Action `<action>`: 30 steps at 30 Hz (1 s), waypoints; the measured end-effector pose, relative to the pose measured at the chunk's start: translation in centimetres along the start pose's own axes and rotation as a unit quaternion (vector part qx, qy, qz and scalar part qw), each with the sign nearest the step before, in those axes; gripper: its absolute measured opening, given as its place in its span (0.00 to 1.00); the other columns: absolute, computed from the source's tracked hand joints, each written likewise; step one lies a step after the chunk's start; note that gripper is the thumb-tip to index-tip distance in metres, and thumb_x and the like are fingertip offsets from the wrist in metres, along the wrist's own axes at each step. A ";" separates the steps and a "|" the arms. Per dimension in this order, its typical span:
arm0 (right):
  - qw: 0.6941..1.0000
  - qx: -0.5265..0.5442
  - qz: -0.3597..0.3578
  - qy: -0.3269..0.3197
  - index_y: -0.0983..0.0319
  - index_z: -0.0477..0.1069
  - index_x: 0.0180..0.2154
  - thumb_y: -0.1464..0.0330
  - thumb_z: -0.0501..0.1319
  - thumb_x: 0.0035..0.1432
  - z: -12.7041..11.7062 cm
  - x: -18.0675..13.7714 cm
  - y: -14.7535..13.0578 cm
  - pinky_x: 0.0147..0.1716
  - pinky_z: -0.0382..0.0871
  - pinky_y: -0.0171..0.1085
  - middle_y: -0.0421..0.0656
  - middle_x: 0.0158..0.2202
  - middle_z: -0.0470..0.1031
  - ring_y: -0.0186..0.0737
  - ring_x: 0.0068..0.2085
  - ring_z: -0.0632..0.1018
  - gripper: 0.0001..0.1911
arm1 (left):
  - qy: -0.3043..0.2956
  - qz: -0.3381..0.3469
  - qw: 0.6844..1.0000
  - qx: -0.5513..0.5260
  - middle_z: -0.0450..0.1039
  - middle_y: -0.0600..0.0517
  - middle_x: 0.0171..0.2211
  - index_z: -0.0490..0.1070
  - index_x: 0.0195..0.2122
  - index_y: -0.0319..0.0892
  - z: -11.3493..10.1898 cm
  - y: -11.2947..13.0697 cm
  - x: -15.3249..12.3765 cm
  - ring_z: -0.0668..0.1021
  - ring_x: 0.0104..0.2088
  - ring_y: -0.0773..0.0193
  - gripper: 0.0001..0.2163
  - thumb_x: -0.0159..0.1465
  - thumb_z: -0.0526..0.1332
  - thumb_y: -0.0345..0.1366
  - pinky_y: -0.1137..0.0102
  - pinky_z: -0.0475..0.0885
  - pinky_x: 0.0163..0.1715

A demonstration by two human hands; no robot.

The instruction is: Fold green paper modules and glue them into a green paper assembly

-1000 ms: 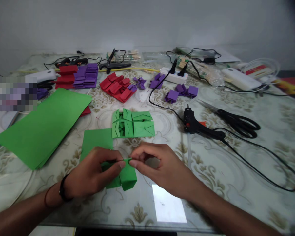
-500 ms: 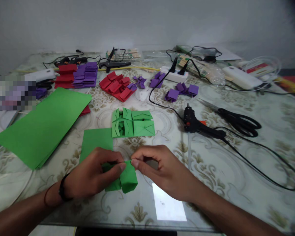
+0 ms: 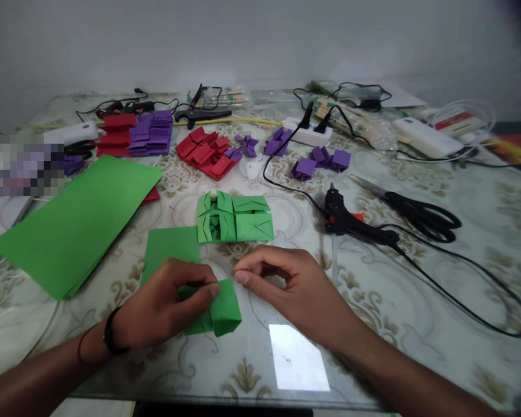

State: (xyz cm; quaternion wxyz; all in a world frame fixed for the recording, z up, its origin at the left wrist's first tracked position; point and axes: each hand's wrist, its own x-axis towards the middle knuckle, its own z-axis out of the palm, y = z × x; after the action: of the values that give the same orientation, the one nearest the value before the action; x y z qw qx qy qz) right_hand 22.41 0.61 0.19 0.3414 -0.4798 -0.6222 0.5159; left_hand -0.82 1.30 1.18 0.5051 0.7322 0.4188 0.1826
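Observation:
My left hand pinches a folded green paper between thumb and forefinger; part of it lies hidden beneath the hand. The folded end juts out to the right like a small box flap. Just right of it, my right hand is held off the paper, thumb and forefinger tips together, with nothing visible between them. A flat green sheet lies behind my left hand. Touching its far right corner is a set of folded green paper pieces.
A stack of green paper lies at left. On the right are a glue gun with its cord and black-handled scissors. Red paper folds, purple paper folds and a white power strip stand farther back.
My right hand has let go of the folded green paper and moved slightly up and right. The left hand keeps its pinch, and the paper's free end has shifted slightly.

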 end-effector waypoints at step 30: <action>0.995 0.045 0.052 -0.070 0.61 0.76 0.32 0.62 0.62 0.68 0.4 -0.2 0.1 0.31 0.67 0.35 0.40 0.29 0.76 0.37 0.31 0.74 0.13 | -0.017 0.011 1.000 0.001 0.68 0.57 0.22 0.71 0.27 0.43 0.1 0.0 0.1 0.67 0.24 0.67 0.17 0.74 0.56 0.40 0.72 0.62 0.24</action>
State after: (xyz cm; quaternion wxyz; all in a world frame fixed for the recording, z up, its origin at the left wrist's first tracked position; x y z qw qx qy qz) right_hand 22.09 0.26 -0.01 0.2911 -0.4583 -0.5952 0.5924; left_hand -0.68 1.30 1.14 0.5094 0.7402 0.4025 0.1750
